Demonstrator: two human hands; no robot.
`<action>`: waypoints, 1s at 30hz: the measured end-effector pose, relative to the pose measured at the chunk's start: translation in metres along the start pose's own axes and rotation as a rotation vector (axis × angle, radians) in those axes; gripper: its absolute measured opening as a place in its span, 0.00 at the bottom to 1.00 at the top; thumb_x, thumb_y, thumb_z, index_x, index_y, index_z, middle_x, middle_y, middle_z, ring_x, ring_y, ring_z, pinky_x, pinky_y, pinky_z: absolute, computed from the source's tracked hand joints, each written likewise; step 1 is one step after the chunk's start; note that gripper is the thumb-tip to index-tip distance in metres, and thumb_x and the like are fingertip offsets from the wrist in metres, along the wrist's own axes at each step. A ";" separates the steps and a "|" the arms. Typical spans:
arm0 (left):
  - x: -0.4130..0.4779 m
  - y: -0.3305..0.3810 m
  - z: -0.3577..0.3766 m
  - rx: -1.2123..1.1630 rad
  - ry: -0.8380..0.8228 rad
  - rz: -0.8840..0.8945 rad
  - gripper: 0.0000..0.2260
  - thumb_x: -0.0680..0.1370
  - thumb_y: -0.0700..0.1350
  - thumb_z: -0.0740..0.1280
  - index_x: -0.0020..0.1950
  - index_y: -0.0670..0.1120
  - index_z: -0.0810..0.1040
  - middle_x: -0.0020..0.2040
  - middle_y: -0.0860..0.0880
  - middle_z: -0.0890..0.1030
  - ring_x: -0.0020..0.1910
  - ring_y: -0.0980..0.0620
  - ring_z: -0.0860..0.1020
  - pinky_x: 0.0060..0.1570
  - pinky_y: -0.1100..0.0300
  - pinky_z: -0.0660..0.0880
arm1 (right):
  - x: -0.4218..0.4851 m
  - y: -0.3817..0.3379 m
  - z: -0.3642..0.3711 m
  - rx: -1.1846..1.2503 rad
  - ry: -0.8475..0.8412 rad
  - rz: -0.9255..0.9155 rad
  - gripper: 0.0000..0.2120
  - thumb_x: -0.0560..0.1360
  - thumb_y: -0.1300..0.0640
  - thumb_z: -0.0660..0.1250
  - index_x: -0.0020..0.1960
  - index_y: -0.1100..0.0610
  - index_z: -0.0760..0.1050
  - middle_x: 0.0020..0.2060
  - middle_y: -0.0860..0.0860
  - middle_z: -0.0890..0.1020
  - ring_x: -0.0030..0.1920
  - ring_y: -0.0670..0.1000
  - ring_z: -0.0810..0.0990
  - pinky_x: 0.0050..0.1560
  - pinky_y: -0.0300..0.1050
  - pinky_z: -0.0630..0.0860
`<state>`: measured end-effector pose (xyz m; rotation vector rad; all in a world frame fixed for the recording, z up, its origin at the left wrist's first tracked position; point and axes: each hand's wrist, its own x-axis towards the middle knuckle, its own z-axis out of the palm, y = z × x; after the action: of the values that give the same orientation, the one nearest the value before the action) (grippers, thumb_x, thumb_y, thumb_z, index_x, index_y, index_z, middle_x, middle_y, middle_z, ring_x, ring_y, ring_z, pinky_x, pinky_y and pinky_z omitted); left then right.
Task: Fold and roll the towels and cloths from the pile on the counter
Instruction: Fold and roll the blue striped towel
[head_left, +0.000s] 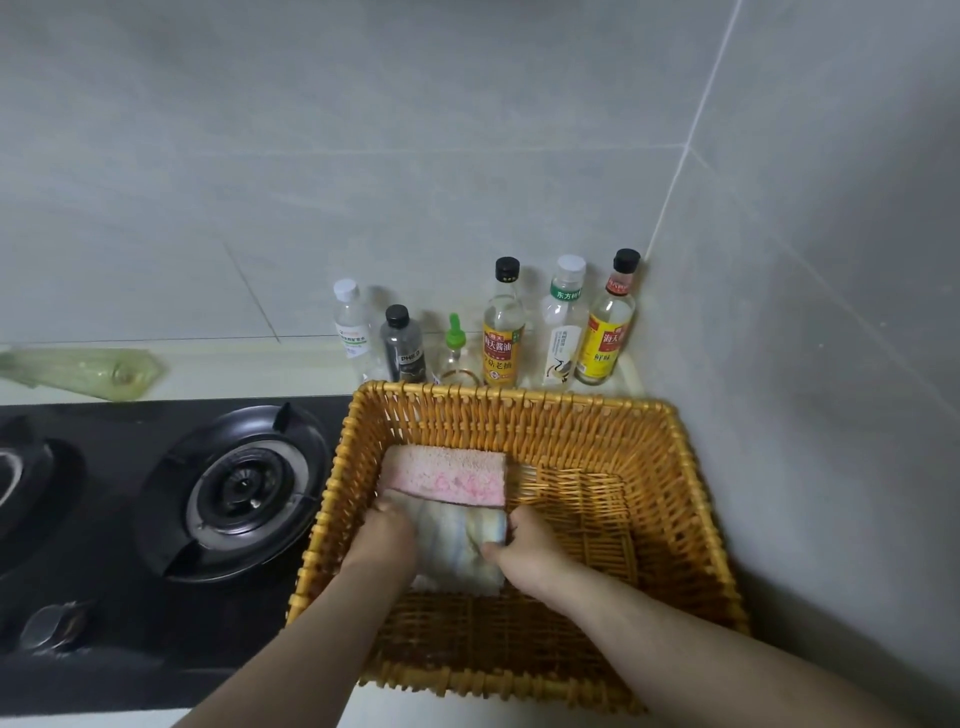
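Lying in the left part of the wicker basket (675, 519), the pale striped towel (457, 540) is a roll. It touches the pink towel (447, 475) at its 12 o'clock. The basket wall stands close at 9 o'clock. Past the basket at 12 o'clock is a row of bottles (503, 325), and at 9 o'clock a black gas burner (239, 488). The left hand (384, 540) grips the roll's left end, fingers curled down. The right hand (530, 551) grips the right end, thumb on top.
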<state>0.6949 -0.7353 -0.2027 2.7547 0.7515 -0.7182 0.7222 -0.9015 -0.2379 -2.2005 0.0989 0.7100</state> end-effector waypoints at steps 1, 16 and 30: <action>0.002 -0.002 0.002 -0.009 0.009 0.029 0.22 0.80 0.40 0.60 0.72 0.35 0.61 0.68 0.38 0.70 0.66 0.42 0.72 0.64 0.53 0.71 | 0.000 0.000 0.000 -0.013 -0.001 -0.002 0.15 0.72 0.50 0.71 0.54 0.52 0.72 0.47 0.47 0.78 0.48 0.48 0.77 0.44 0.41 0.72; 0.000 0.007 -0.010 0.006 0.175 0.488 0.28 0.83 0.48 0.49 0.79 0.43 0.41 0.80 0.45 0.40 0.78 0.49 0.40 0.77 0.53 0.43 | -0.004 -0.001 0.001 -0.070 -0.007 -0.121 0.17 0.75 0.49 0.69 0.61 0.52 0.70 0.54 0.49 0.80 0.54 0.50 0.79 0.54 0.44 0.75; 0.032 -0.007 0.017 0.036 0.184 0.464 0.29 0.83 0.56 0.43 0.78 0.46 0.34 0.77 0.48 0.31 0.74 0.54 0.30 0.73 0.56 0.32 | 0.007 -0.004 -0.013 -0.757 0.002 -0.535 0.43 0.76 0.30 0.46 0.78 0.54 0.33 0.76 0.50 0.32 0.75 0.48 0.29 0.76 0.49 0.35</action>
<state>0.7083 -0.7210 -0.2337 2.8902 0.1091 -0.3894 0.7354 -0.9075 -0.2321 -2.7439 -0.8553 0.4721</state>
